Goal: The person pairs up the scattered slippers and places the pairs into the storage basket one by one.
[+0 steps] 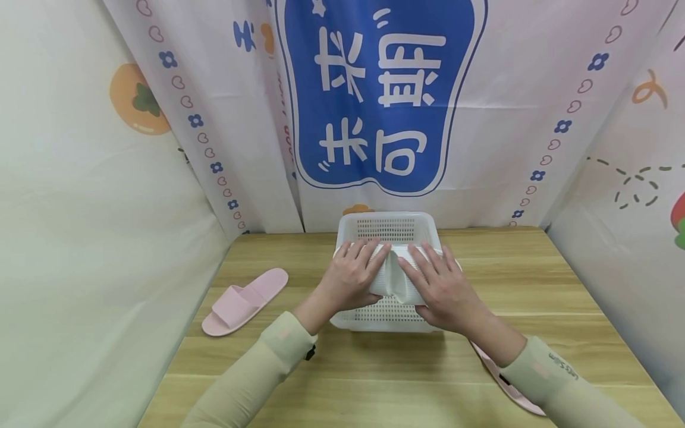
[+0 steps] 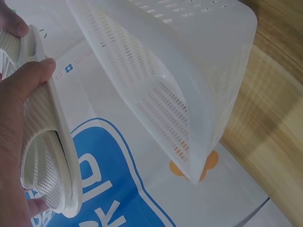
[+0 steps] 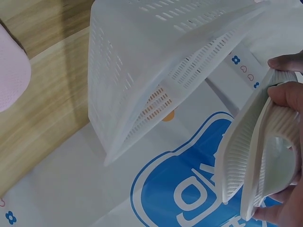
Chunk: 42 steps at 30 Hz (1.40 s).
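Both hands hold a pair of ribbed white slippers (image 1: 377, 280) above a white perforated plastic basket (image 1: 386, 326). The left hand (image 1: 350, 276) lies over one end of the pair, fingers across the top and thumb underneath. On the other end, the right hand (image 1: 446, 294) grips in the same way. In the right wrist view the two slippers (image 3: 235, 161) lie sole to sole, with a narrow gap between the soles at one end. From the left wrist, the left thumb (image 2: 35, 78) presses on a slipper's ribbed strap, and the basket's open top faces the pair.
A pink slipper (image 1: 235, 309) lies on the wooden table (image 1: 299, 380) to the left. Another pink slipper (image 1: 514, 389) is partly hidden under the right forearm. Behind the basket hangs a white cloth with a blue printed panel (image 1: 374, 113); pale cloth encloses both sides.
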Available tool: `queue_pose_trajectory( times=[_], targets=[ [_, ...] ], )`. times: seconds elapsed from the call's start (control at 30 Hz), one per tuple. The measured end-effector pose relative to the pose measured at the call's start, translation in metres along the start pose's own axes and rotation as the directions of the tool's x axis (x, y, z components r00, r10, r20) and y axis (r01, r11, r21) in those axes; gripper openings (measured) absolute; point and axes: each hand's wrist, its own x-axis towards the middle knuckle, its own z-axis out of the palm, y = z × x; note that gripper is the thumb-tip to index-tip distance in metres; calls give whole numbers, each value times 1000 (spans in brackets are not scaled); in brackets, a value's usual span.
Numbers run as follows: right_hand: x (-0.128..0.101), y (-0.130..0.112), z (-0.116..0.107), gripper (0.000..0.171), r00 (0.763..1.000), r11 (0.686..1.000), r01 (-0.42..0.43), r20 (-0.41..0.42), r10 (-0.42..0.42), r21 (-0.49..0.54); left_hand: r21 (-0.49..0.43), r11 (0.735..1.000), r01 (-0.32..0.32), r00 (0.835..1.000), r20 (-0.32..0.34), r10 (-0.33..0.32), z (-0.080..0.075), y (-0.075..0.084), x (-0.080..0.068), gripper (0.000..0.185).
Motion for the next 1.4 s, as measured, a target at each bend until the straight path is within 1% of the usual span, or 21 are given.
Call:
queue_pose_trajectory(
  times=[0.23,0.37,0.47,0.5,0.57,0.7,0.73,0.8,1.0,1.27,1.4],
  targets=[
    [-2,1,-1,94,1000,1000,11,25,-11,3,-38,999,1,1000,19,-1,-1,-2,-1,101],
    [-2,3,-1,94,999,999,36,29,-36,5,-64,998,5,999,34,-3,-3,-3,-1,102],
    [-4,5,-3,92,998,998,62,22,-63,25,-88,996,10,999,54,-5,-4,-4,-1,102],
    [-4,6,-3,87,997,997,73,19,-73,35,-99,995,12,998,59,-6,-4,-4,-1,103],
    [-6,8,-3,71,995,994,94,8,-95,52,-114,993,13,997,71,-5,-4,-5,-1,103],
    [-9,12,-4,72,991,989,134,22,-135,69,-134,991,12,996,84,-1,-6,-6,-2,104],
    [-10,13,-5,76,989,987,143,26,-145,73,-139,990,10,997,83,2,-6,-6,-2,105],
    [-11,14,-7,92,986,983,160,43,-164,87,-156,988,7,997,80,6,-6,-7,-2,106],
    [-12,18,-11,89,975,972,193,81,-205,135,-198,980,-7,997,75,23,-4,-9,-3,106],
    [-13,19,-15,92,963,961,231,108,-248,153,-234,972,-21,995,90,44,-3,-10,-4,105],
    [-14,19,-15,90,959,957,240,112,-259,160,-252,967,-24,994,97,50,-3,-11,-5,106]
  ],
)
